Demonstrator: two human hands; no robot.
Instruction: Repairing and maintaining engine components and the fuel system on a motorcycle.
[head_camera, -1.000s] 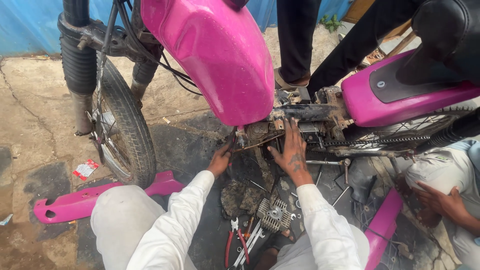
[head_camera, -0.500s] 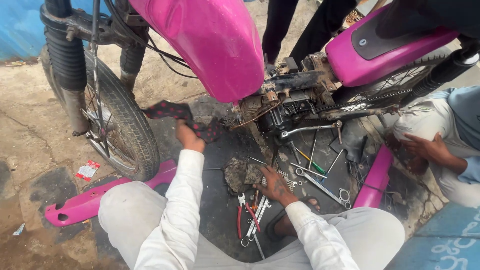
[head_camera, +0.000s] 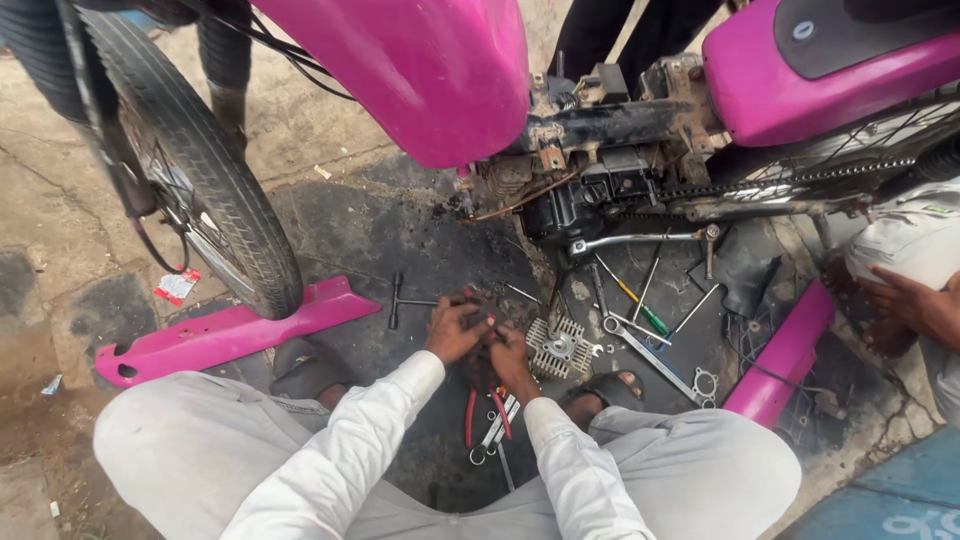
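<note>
Bike already stripped, pink side panel (head_camera: 230, 332) and finned cylinder head (head_camera: 560, 348) off on the ground; your left hand (head_camera: 455, 328) and right hand (head_camera: 508, 352) clench together on a small dark part (head_camera: 482, 322), reassembly all left.

Magenta fuel tank (head_camera: 420, 70); magenta side panel (head_camera: 225, 335); red-handled pliers (head_camera: 485, 415); white sleeves (head_camera: 370, 440).
</note>
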